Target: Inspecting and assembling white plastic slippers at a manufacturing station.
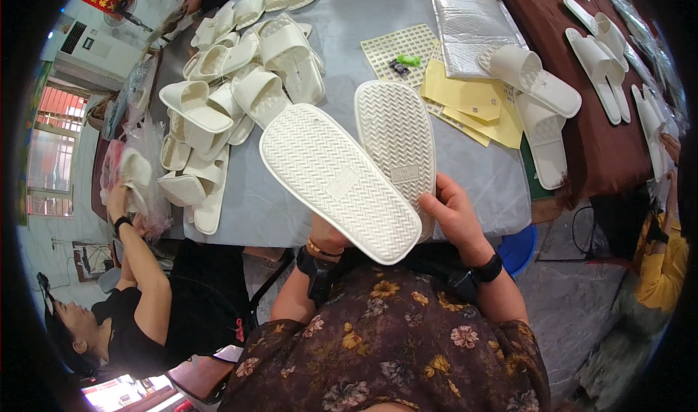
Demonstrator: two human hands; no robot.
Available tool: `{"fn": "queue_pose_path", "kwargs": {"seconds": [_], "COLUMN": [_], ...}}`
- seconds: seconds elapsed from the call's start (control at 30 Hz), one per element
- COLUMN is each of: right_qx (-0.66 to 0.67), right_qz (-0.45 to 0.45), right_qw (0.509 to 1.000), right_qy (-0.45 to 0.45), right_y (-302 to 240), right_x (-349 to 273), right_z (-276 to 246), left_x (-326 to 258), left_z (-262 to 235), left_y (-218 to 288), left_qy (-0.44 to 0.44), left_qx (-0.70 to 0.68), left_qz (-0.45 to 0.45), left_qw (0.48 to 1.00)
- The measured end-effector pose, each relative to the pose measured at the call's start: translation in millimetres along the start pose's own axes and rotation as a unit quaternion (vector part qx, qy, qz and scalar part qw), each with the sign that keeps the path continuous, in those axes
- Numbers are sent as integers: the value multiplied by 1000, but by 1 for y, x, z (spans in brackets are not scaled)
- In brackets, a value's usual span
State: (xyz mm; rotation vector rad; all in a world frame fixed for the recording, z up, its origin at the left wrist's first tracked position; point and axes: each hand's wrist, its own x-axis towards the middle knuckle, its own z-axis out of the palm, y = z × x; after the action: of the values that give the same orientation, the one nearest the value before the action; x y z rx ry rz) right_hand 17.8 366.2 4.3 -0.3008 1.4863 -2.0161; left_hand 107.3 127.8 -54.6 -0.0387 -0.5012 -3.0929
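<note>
Two white slippers are held up over the table edge with their zigzag-patterned soles facing me. The left slipper [314,161] tilts across the lower part of the right slipper [395,125]. My left hand [327,235] is behind the left slipper and holds it; its fingers are hidden by the sole. My right hand [456,219] grips the right slipper near its lower end, thumb on the sole and the other fingers partly out of sight. Just beyond lies a heap of white slippers [211,110] on the table's left side.
A grey-covered table [338,56] holds sticker sheets [385,48], small green and black items [407,61], yellow envelopes [454,92] and a silver padded bag [476,30]. More slippers [534,81] lie at right. A co-worker [138,288] at left handles a slipper in plastic. A blue bin [518,250] stands below.
</note>
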Motion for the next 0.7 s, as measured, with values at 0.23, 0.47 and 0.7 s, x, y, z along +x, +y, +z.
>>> {"fn": "queue_pose_path", "kwargs": {"seconds": [0.23,0.47,0.7], "right_qx": [-19,7,-51], "right_qz": [-14,-29,-4], "right_qw": [1000,999,997], "right_qy": [2,28,54], "right_y": [1,0,8], "right_x": [0,0,3], "right_z": [-3,-5,-15], "left_x": [2,12,11], "left_z": [5,9,28], "left_y": [7,16,8], "left_qy": [40,49,125], "left_qx": [-35,-2,-74], "left_qz": [-26,-119,-114], "left_qw": [998,992,983]}}
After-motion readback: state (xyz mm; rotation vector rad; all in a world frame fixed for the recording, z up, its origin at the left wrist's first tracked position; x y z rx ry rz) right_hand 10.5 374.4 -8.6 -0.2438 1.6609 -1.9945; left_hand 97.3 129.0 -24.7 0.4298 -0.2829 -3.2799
